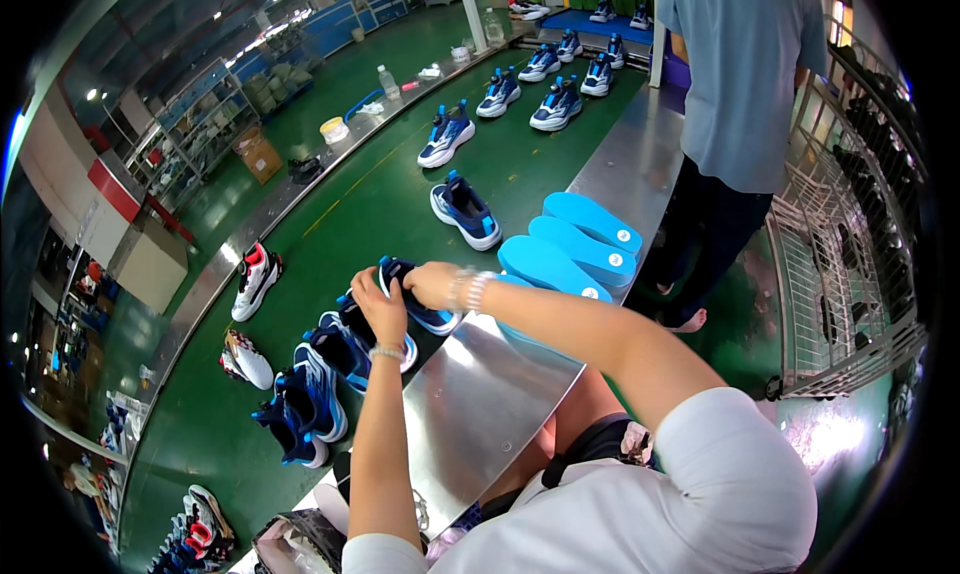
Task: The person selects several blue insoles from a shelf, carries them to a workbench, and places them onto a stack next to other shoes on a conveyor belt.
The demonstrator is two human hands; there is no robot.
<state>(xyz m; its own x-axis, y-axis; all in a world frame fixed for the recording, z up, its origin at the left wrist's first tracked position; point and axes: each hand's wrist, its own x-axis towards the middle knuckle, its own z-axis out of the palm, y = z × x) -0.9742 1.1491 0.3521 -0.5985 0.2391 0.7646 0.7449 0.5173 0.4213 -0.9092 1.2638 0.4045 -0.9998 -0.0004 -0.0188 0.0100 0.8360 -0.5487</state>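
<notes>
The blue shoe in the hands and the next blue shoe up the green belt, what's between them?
Nothing. Head view shows bare green belt between the held shoe and the next shoe.

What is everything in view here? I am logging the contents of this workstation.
held sneaker: one, dark blue with white sole, at belt edge under both hands
blue sneakers on green conveyor belt: a row running up the belt, nearest pair lower left, single one mid-belt
red and white sneakers: two, left side of belt
foam insoles: about four, bright blue, stacked on the steel table
plastic bottle: one, clear, far belt rim
wire rack: one, grey, right
co-worker: one, grey shirt, standing upper right
left hand: on the sneaker, bracelet at wrist
right hand: gripping the sneaker top
</notes>
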